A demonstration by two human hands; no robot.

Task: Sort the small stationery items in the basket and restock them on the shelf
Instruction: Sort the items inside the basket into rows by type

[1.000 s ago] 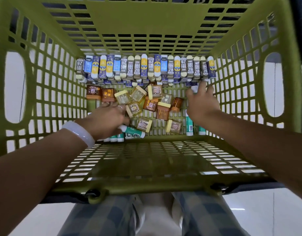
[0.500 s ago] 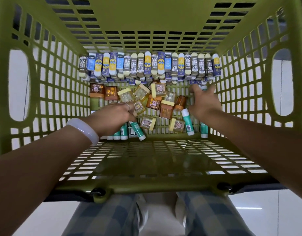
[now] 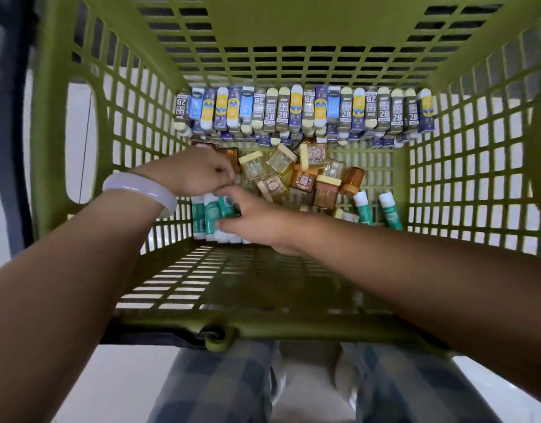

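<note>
Both hands meet over the green tubes in the near left corner of the basket.

The right hand [image 3: 257, 218] reaches across and its fingertips close on one of the green tubes [image 3: 212, 213]; blur hides the exact hold. The left hand [image 3: 199, 172], just above, has curled fingers, and I cannot tell whether they hold anything. The tubes lie side by side, long axes running near to far. Beyond sit amber boxes [image 3: 306, 178], then a row of lead cases [image 3: 293, 111] along the far wall of the basket [image 3: 263, 300].

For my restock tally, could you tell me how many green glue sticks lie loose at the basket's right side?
2: one green glue stick beside another, right of the amber boxes. More sit under the hands, partly hidden.
</note>
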